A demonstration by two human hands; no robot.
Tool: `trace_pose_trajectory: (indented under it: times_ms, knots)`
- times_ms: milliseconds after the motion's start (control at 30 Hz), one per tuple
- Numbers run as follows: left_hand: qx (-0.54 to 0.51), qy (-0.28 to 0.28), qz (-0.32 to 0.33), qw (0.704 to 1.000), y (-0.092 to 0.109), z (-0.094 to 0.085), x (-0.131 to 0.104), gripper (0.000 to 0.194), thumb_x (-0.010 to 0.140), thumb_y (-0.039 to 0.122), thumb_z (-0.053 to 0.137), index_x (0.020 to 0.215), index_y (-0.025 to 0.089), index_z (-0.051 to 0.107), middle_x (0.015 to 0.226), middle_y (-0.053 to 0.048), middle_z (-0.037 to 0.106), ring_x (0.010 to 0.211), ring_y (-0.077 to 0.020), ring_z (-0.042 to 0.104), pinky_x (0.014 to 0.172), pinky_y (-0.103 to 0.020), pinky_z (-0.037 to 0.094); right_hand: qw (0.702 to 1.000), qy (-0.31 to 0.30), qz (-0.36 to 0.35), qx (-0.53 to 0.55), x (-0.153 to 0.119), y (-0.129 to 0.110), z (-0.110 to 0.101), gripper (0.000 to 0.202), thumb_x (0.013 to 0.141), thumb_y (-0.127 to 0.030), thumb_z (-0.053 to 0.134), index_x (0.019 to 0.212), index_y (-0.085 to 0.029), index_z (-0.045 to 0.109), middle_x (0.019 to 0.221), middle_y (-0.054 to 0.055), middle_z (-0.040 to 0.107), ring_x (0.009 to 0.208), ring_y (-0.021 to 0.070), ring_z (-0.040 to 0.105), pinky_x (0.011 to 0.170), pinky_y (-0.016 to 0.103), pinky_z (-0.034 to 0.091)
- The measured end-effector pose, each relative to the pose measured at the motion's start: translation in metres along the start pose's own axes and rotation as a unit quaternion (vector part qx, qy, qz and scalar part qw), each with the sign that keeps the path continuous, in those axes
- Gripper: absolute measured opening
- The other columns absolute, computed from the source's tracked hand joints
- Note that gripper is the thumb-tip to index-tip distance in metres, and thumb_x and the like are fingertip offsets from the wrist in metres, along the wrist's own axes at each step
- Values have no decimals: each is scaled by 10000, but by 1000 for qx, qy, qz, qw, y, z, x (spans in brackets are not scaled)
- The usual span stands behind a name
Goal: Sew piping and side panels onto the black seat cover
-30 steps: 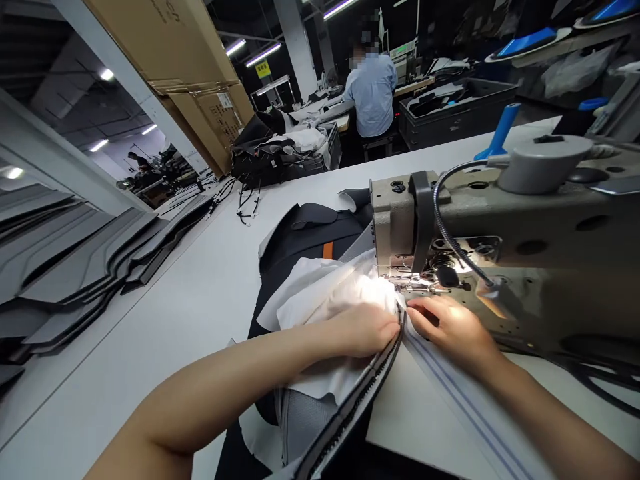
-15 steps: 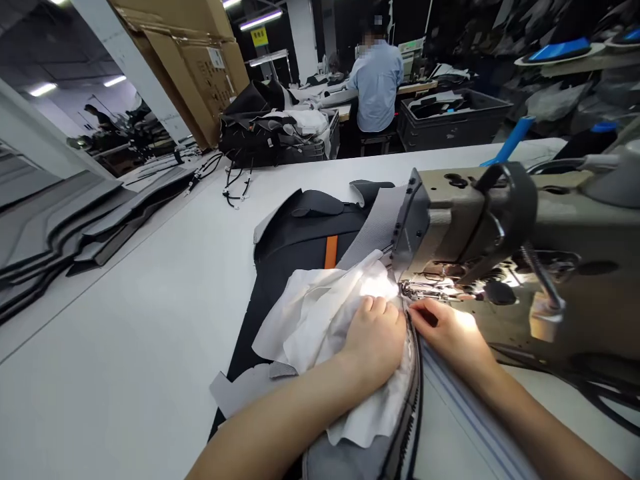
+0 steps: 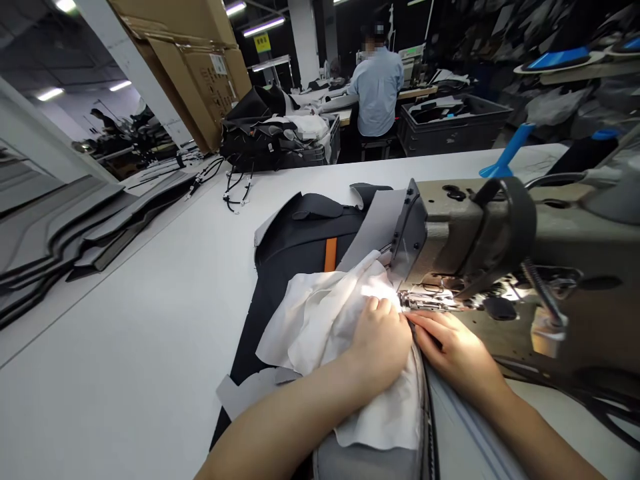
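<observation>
While the left hand point(image 3: 384, 343) curls on white cloth point(image 3: 310, 320), the right hand point(image 3: 460, 353) half-open, the zipper point(image 3: 430, 437) runs forward.

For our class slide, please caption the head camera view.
Left hand on white fabric, right hand close by, beside the sewing machine's lit needle area.

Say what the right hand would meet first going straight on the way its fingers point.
Likely the left hand, whose fingers lie on the white fabric just past the right hand. Depth is unclear; the sewing machine sits close to that line.
</observation>
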State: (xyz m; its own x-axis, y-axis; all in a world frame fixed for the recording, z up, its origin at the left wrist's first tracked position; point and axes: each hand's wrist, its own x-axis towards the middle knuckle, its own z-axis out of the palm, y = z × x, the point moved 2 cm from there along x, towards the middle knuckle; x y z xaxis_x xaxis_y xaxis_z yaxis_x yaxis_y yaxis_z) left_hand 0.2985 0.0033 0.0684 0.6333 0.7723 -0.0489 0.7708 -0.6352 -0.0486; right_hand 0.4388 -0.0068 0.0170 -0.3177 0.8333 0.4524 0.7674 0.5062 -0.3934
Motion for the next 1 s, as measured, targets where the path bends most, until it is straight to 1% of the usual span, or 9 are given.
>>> trace_pose_trajectory:
  times_ms: [100,233,400,533,700,767,833,933,1000]
  knots:
    - [11,9,1,1000,-2,1,8,187,850,134,455,938,94,614,928,-109,599,890,-235,515,817,-373,409,1000,11,-6,-10,0,3,2,303,923,-271,382,1018,-155,645,1026,81,671,926,209,620,820,347,523]
    - [5,-9,-1,1000,-3,0,13,186,863,136,453,945,97,616,942,-102,610,922,-232,528,844,-374,413,999,16,-5,-29,1,3,1,322,931,-254,348,1028,-147,636,1012,83,679,908,201,634,799,336,525]
    - [6,-17,-9,1000,-6,-3,15,205,879,162,461,991,98,620,1023,-121,618,990,-246,533,892,-389,404,999,3,19,-41,1,2,0,314,930,-241,345,1021,-181,640,1014,63,683,877,200,642,782,334,527]
    - [-1,-23,-9,1000,-6,-4,14,221,868,166,456,1007,102,614,1010,-118,615,997,-256,530,900,-400,403,999,4,25,-42,1,3,-1,299,920,-229,370,1033,-187,644,1030,57,678,880,207,633,799,348,527]
    - [5,4,5,1000,-6,-5,10,214,864,145,428,967,118,614,1004,-113,600,972,-253,525,878,-389,405,999,7,42,-33,-6,0,-8,296,927,-291,383,1046,-223,646,993,47,681,863,208,623,725,335,534]
    - [5,13,14,1000,-8,-5,8,204,856,148,439,959,121,613,995,-109,595,977,-253,518,883,-385,396,998,14,63,-15,-14,1,-15,293,938,-326,384,1064,-231,631,985,40,678,881,210,619,739,342,527]
    - [5,14,24,1000,-10,-4,8,194,845,153,453,953,123,611,978,-104,593,967,-251,517,877,-388,392,996,36,80,-13,-28,6,-26,280,942,-328,384,1073,-240,615,1013,35,669,936,223,612,814,372,505]
    - [2,18,35,999,-12,-3,9,188,838,146,450,922,125,616,972,-105,595,948,-247,521,860,-395,389,988,103,97,-56,-63,20,-51,264,919,-289,391,1078,-249,598,1053,48,651,966,258,602,896,438,457]
    - [-6,24,37,999,-14,-3,9,191,836,143,445,897,127,624,968,-105,601,936,-248,524,855,-396,384,976,149,122,-106,-93,33,-69,290,891,-269,409,1127,-257,579,1087,67,633,962,282,598,936,475,430]
